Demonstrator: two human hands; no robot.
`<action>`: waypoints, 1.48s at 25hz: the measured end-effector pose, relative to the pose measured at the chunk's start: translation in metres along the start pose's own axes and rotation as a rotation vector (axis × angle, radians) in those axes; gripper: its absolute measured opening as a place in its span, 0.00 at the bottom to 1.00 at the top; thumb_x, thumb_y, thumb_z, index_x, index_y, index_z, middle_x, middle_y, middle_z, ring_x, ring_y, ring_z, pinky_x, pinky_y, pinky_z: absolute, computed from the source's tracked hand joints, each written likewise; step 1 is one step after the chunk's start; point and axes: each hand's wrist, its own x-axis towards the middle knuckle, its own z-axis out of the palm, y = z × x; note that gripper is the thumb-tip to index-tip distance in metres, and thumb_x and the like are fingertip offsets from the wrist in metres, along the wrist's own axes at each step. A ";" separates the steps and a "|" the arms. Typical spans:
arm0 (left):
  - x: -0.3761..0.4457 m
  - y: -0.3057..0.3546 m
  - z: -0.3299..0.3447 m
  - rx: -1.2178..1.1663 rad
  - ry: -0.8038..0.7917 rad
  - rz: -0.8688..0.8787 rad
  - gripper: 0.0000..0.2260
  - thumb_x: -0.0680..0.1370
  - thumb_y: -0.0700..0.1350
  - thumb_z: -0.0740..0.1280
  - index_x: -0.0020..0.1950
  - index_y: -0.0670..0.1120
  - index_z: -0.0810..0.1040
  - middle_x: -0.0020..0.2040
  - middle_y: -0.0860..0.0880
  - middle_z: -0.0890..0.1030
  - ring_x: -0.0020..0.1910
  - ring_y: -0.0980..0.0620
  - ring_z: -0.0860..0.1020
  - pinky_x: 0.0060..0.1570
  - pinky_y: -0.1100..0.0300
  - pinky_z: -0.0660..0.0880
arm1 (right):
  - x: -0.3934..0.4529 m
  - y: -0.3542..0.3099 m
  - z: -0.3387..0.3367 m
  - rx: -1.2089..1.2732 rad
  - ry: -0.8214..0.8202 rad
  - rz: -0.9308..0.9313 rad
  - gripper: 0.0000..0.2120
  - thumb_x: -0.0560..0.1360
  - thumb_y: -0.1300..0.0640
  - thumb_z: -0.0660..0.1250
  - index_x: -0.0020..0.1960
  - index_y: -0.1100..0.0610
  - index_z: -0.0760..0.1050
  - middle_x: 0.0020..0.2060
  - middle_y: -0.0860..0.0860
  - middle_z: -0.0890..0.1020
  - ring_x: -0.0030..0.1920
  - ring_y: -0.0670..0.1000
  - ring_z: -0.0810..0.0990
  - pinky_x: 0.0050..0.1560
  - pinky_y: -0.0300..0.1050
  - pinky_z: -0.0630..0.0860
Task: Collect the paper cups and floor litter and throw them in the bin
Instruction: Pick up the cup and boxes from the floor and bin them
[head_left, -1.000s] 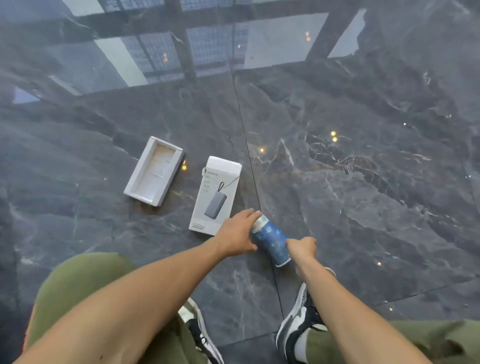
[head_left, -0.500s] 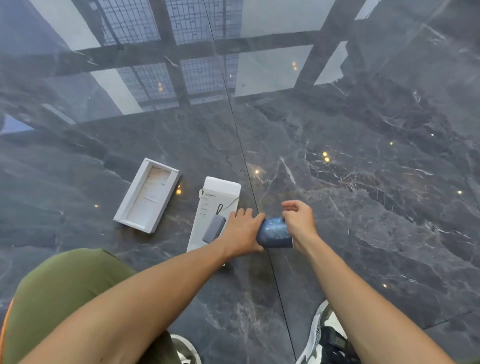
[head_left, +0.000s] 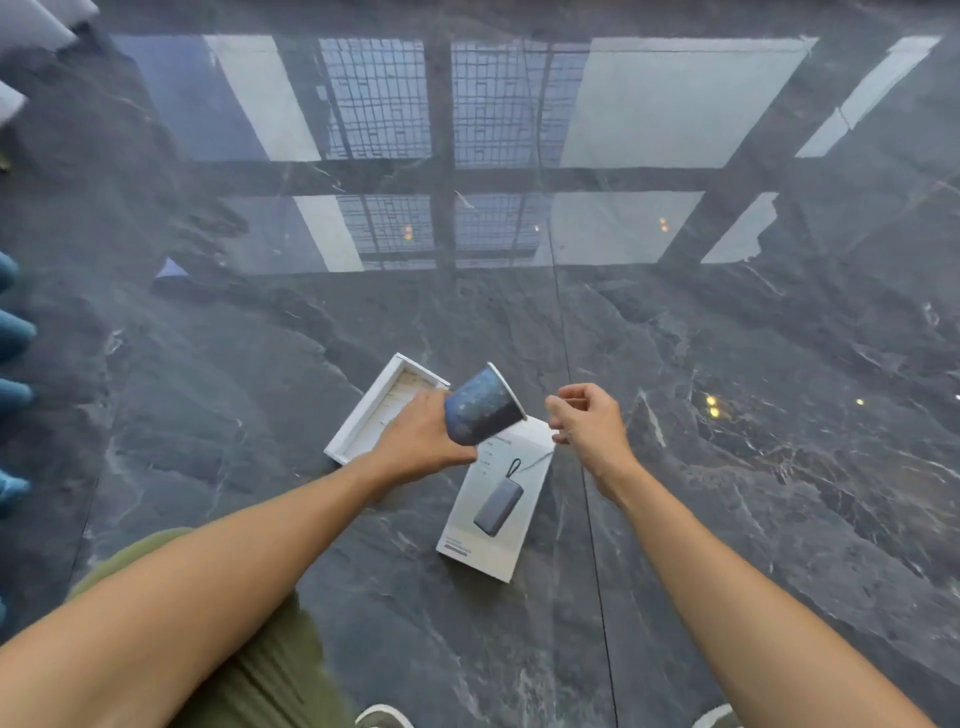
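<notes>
A blue patterned paper cup (head_left: 480, 407) is held above the floor by its base in my left hand (head_left: 422, 435), tilted with its white rim up and to the right. My right hand (head_left: 584, 422) hovers just right of the cup, fingers loosely curled and apart, holding nothing. Below the cup a white power-bank box (head_left: 498, 512) lies flat on the dark marble floor. An open white box tray (head_left: 374, 410) lies to its upper left, partly hidden by my left hand.
The glossy dark marble floor (head_left: 727, 467) reflects windows at the far side. Blue objects (head_left: 13, 332) line the left edge. My green trousers (head_left: 270, 670) and shoe tips (head_left: 382, 717) fill the bottom.
The cup has been lifted off the floor and passed into my left hand alone. My right hand has let go and moved right. The view has risen and tilted forward.
</notes>
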 end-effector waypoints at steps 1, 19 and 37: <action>-0.001 -0.011 -0.009 -0.067 0.039 -0.026 0.16 0.59 0.52 0.75 0.42 0.49 0.76 0.36 0.52 0.80 0.34 0.51 0.77 0.33 0.50 0.78 | 0.000 0.006 0.008 -0.043 -0.013 0.019 0.17 0.77 0.57 0.71 0.62 0.63 0.76 0.52 0.57 0.81 0.45 0.55 0.83 0.46 0.51 0.81; -0.012 -0.106 -0.011 -0.463 -0.031 -0.376 0.30 0.70 0.57 0.80 0.67 0.50 0.76 0.60 0.49 0.84 0.55 0.50 0.83 0.47 0.58 0.75 | -0.036 0.112 0.072 -0.166 -0.008 0.439 0.15 0.73 0.56 0.77 0.55 0.58 0.76 0.55 0.56 0.85 0.51 0.57 0.83 0.43 0.48 0.78; 0.008 -0.095 0.015 -0.801 0.049 -0.357 0.33 0.66 0.55 0.81 0.68 0.45 0.79 0.59 0.46 0.87 0.50 0.51 0.84 0.45 0.59 0.76 | 0.011 0.058 0.069 0.153 -0.033 0.141 0.11 0.80 0.54 0.70 0.59 0.59 0.80 0.54 0.56 0.87 0.53 0.58 0.86 0.56 0.60 0.84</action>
